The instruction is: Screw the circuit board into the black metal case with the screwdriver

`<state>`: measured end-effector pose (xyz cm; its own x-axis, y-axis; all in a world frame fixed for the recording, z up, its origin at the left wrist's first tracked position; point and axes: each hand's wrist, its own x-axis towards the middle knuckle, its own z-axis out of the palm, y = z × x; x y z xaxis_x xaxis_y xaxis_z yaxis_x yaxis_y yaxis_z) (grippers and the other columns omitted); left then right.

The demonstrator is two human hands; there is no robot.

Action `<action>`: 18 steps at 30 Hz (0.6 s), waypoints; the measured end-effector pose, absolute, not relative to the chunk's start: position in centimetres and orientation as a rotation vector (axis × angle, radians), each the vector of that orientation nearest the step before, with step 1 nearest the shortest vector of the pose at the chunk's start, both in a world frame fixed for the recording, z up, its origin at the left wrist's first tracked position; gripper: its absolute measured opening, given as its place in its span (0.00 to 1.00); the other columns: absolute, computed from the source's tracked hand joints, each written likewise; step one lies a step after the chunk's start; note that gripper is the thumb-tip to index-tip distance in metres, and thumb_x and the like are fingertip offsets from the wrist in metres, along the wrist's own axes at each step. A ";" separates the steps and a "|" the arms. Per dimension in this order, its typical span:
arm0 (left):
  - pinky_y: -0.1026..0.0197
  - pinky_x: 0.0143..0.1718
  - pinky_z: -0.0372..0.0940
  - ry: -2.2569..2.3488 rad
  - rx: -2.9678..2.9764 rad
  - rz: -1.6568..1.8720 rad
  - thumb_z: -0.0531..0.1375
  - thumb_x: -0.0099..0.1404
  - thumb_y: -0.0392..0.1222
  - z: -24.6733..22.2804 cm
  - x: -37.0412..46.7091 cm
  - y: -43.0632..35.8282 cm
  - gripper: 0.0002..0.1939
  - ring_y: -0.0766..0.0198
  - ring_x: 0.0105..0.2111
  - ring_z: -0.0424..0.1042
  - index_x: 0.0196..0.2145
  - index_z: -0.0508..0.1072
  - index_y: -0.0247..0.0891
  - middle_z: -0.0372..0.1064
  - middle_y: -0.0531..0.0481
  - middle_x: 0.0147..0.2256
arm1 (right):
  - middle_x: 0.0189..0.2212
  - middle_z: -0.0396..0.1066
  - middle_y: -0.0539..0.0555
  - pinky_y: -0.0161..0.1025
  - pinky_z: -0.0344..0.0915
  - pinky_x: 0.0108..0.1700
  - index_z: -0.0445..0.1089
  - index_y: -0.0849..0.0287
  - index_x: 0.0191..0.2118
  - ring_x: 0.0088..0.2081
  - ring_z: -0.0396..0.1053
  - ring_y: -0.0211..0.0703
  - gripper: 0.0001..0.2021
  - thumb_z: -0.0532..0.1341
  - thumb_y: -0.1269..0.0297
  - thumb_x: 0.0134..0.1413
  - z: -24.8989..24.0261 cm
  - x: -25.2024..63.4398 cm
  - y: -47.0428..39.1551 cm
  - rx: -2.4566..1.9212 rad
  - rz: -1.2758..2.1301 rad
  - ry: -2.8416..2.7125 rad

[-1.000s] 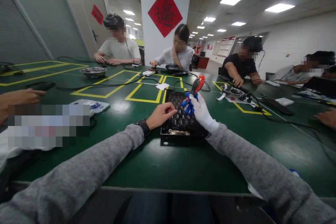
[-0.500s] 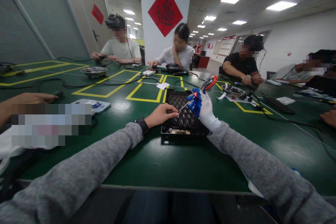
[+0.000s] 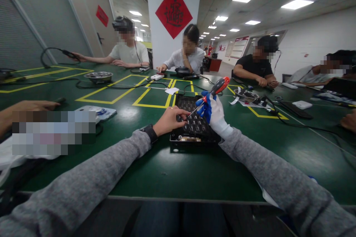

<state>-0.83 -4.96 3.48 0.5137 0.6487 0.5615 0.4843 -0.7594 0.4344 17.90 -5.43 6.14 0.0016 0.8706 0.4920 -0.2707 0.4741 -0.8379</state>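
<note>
In the head view, at centre, one gloved right hand (image 3: pixel 216 113) has its fingers wrapped around one screwdriver (image 3: pixel 221 86), slanting down-left toward one bare left hand (image 3: pixel 170 119), whose grip I cannot tell. Beneath lies one black case (image 3: pixel 194 143) on the green surface (image 3: pixel 167 181); two metal bowls (image 3: pixel 98 80) stand left and right of centre.

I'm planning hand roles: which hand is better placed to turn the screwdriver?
Probably the right hand: it grips the screwdriver, handle upward; the left hand is near the tip, over the black case.
</note>
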 end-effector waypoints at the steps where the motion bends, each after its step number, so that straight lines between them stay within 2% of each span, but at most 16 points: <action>1: 0.59 0.39 0.59 0.977 2.549 1.075 0.61 0.53 0.38 3.6 -0.8 -5.0 0.19 0.63 0.34 0.66 0.44 0.72 0.40 0.73 0.52 0.31 | 0.25 0.68 0.47 0.29 0.60 0.19 0.61 0.57 0.44 0.17 0.62 0.30 0.17 0.53 0.51 0.54 6.1 17.9 -5.4 -0.614 0.983 -1.276; 9: 0.59 0.41 0.59 0.990 2.593 1.084 0.61 0.52 0.34 3.6 -0.8 -5.1 0.20 0.63 0.35 0.66 0.44 0.72 0.41 0.73 0.53 0.32 | 0.26 0.68 0.47 0.29 0.61 0.20 0.59 0.56 0.45 0.18 0.61 0.29 0.18 0.53 0.49 0.54 6.4 17.5 -6.1 -0.641 0.918 -1.362; 18: 0.59 0.40 0.59 1.002 2.612 1.084 0.61 0.52 0.35 3.7 -0.8 -5.1 0.19 0.63 0.34 0.66 0.43 0.72 0.42 0.72 0.54 0.31 | 0.26 0.68 0.48 0.29 0.61 0.20 0.59 0.56 0.45 0.18 0.61 0.30 0.18 0.53 0.50 0.54 6.6 17.6 -6.4 -0.639 0.911 -1.364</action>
